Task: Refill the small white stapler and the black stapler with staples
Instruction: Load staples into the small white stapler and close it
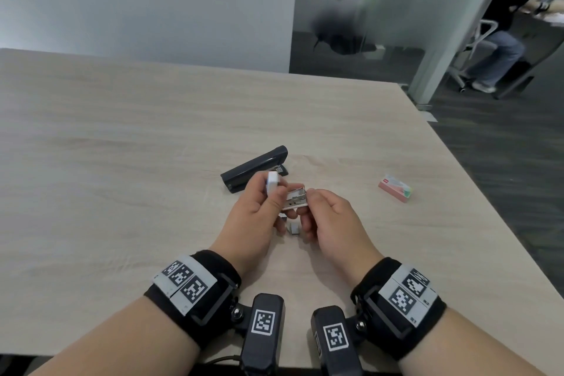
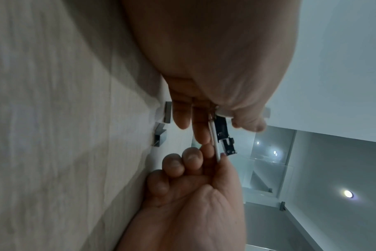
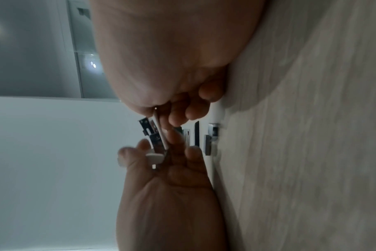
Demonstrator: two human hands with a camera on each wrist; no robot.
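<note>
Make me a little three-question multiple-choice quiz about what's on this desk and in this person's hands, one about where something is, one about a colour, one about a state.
1. Where does the black stapler lie?
A. On the table beyond the hands
B. In the right hand
C. On the floor

2. What colour is the staple box?
A. Blue
B. Pink
C. Black

3. What state is the small white stapler in?
A. Closed on the table
B. Opened and held by both hands
C. Sealed in a box

Answers:
1 A, it rests on the table past the fingers.
2 B, its sides are pink.
3 B, the left hand holds the lifted white top while the right hand pinches the metal tray's end.
</note>
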